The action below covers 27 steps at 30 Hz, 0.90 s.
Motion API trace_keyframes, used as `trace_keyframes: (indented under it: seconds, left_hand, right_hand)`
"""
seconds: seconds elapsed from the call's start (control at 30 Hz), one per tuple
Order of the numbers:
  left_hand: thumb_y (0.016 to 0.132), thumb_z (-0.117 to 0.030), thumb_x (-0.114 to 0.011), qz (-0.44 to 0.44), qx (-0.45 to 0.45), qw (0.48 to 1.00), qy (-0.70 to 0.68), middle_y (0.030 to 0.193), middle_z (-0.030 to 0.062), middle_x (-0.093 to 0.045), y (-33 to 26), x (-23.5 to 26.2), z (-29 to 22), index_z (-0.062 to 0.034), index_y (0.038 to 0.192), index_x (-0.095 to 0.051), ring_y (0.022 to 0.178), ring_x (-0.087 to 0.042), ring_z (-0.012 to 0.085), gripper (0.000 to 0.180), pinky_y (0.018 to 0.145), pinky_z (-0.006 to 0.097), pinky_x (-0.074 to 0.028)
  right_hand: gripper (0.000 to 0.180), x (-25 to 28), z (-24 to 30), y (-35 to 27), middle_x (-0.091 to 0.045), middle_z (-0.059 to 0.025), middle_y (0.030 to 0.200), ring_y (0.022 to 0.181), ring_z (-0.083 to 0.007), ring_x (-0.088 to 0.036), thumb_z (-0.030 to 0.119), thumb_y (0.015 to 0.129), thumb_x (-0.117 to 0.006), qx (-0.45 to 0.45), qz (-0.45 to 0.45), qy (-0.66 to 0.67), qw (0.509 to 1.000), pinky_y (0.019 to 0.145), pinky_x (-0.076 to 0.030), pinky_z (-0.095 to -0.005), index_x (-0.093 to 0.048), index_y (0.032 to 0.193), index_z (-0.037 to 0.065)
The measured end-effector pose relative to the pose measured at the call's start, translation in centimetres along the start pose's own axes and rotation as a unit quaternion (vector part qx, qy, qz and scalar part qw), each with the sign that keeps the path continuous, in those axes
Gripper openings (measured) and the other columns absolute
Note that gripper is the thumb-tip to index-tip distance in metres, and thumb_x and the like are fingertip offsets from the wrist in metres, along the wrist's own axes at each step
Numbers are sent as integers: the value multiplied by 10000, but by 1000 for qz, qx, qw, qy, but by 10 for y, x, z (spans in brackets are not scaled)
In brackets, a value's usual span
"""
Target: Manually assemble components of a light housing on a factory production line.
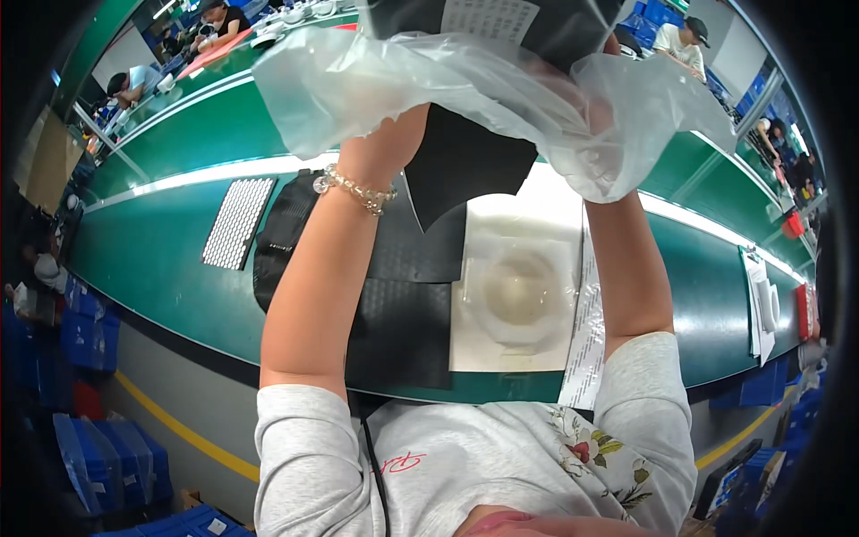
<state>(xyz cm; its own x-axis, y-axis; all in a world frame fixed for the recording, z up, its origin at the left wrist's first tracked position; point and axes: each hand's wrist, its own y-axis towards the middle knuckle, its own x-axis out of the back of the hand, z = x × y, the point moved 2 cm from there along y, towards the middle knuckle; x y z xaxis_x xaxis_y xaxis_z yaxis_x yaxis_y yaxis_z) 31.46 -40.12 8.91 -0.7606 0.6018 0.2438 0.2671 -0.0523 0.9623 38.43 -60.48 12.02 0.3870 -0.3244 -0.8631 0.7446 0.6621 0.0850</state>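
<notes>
A crumpled clear plastic bag [349, 85] is raised high in front of me, between both arms. At the top edge of the head view, a black object [403, 16] with a white label sits at the bag's far side; its full shape is cut off. My left hand [394, 139], with a beaded bracelet at the wrist, is closed on the bag's left part, fingers mostly hidden behind the film. On the other side my right hand [601, 161] grips the bag, seen blurrily through it. A black sheet [470, 166] shows between my forearms, below the bag.
Black mats [398, 331] and a pale board with a clear moulded piece [514, 286] lie on the green table [179, 295]. A tray of white pieces [238, 224] lies left, papers [756, 304] right. Several people work at the far benches; blue crates [112, 456] stand on the floor.
</notes>
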Motion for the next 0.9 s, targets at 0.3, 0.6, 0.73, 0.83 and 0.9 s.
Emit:
trace_keyframes:
  seconds: [0.3,0.6,0.73,0.83,0.9]
  left_hand:
    - [813,-316,-525,-65,384,394,-833,817,20,-581,-102,-131,97,-75,884,-572,797,-556,165,255,774,343,-450]
    - [850,-389,-498,2,325,779,-536,687,31,-554,-87,-168,51,-66,925,-547,572,-527,135,335,524,294,-457]
    - [858,-470,-440,74,408,311,-855,811,61,-553,-119,-170,95,-34,1016,-508,682,-535,135,468,571,276,-459]
    - [853,-455,-452,82,385,395,-830,863,68,-524,-91,-172,83,-35,1047,-480,731,-517,147,463,607,281,-448]
    - [849,-446,-459,85,366,453,-808,897,73,-505,-96,-155,55,-36,1067,-462,763,-505,155,464,631,284,-441]
  right_hand:
    - [428,48,10,-8,-520,-155,1098,932,-255,-571,173,843,-525,403,17,-582,706,808,-505,-386,-377,1240,113]
    - [714,205,31,15,-444,-124,1195,1068,-200,-433,125,646,-737,255,-165,-345,888,916,-358,-329,-354,1227,-33]
    - [664,89,2,-15,-555,-68,1021,980,-150,-482,75,629,-749,406,-59,-504,760,870,-382,-285,-402,1192,11]
    - [603,67,5,-24,-563,-48,1031,951,-146,-502,82,637,-747,432,-14,-487,759,835,-406,-300,-448,1157,26]
    - [570,67,5,-26,-565,-45,1033,953,-143,-506,88,650,-740,418,-21,-472,776,826,-416,-309,-465,1146,32]
